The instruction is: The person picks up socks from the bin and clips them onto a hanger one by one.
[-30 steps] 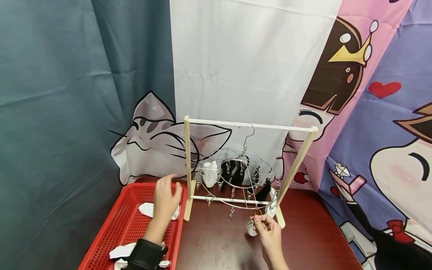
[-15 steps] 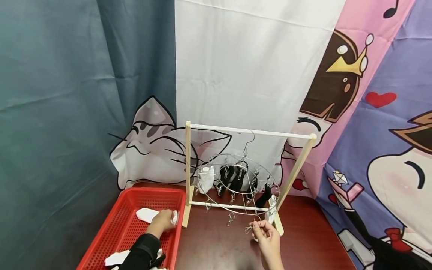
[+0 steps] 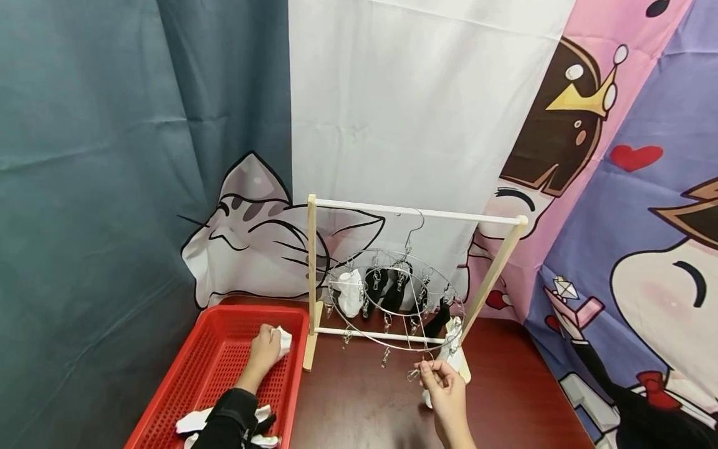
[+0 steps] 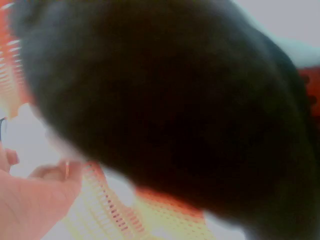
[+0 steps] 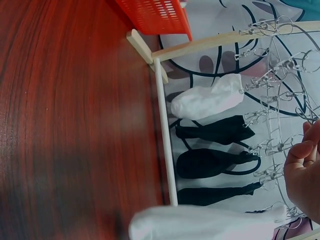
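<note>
Left hand (image 3: 263, 350) gripping white sock (image 3: 284, 342), bunched in fingers, over far right part of red basket (image 3: 247, 317). More white cloth pieces (image 3: 192, 421) at basket's near end, beside sleeve. Right hand (image 3: 447, 394) pinching metal clip (image 3: 413, 375) at near edge of round wire hanger (image 3: 392, 347). Hanger hooked on wooden stand (image 3: 311, 262), black socks (image 3: 395, 290) clipped in row. Stand on dark red counter (image 3: 359, 399).
</note>
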A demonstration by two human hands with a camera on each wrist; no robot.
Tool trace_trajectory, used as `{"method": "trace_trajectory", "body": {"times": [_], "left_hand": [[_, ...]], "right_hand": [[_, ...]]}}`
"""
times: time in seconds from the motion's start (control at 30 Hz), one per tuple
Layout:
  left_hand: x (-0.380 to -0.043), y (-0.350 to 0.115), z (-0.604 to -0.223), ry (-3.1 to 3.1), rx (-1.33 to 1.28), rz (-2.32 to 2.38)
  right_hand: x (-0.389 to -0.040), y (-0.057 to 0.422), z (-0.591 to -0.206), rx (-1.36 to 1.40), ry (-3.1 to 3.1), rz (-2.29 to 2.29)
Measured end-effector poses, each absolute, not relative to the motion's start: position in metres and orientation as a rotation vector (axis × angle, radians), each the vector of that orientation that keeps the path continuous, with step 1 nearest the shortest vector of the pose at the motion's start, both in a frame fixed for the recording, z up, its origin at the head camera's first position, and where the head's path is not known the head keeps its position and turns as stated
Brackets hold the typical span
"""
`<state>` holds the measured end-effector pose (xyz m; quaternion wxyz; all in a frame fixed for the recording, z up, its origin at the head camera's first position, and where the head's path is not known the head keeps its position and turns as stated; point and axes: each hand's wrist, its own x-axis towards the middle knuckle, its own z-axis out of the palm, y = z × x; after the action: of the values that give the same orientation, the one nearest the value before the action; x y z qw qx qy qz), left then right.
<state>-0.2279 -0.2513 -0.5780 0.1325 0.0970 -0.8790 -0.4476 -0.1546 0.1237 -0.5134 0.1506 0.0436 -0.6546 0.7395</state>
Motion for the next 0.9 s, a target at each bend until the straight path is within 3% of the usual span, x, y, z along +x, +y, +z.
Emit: {"method": "trace_trajectory", "body": {"times": [0.2,0.53,0.7,0.9], "left_hand": [[-0.216,-0.248,-0.548,-2.525,0.341,-1.513],[-0.166,-0.186,-0.493,-2.406,-0.194,-1.938],[-0.15,-0.142,-0.498,-2.456,-0.479,-2.048],[-0.141,-0.091,-0.522,-2.313,-0.529,-2.206]], "right_hand": [[-0.152,0.125,-0.513,0.108,-1.87,2.154],[-0.15,0.125,-0.513,0.114,-1.873,2.12],[-0.152,0.12,-0.51,0.191,-1.852,2.071],[-0.15,0.113,-0.509,0.289,-1.874,2.016]]}}
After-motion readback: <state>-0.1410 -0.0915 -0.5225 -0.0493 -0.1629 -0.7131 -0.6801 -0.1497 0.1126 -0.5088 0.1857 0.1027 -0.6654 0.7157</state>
